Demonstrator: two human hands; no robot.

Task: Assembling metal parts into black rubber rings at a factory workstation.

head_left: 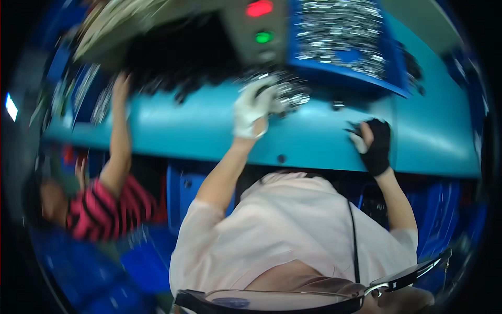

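My left hand (254, 106), in a white glove, reaches over the teal tabletop to a loose pile of small shiny metal parts (293, 93). Motion smears its fingers, so I cannot see whether they grip a part. My right hand (375, 144) wears a dark glove with bare and white-covered fingertips showing. Its fingers are curled together near the table's front edge, with a small dark tip sticking out at the thumb side; what it is stays unclear. A single small part (338, 105) lies on the table between the pile and my right hand.
A blue bin (345, 73) full of shiny metal parts stands at the back right. Behind my left hand is a machine housing with a red light (259, 8) and a green light (264, 36). Dark parts (180, 89) lie beneath it. At left, a co-worker's arm (120, 131) reaches in.
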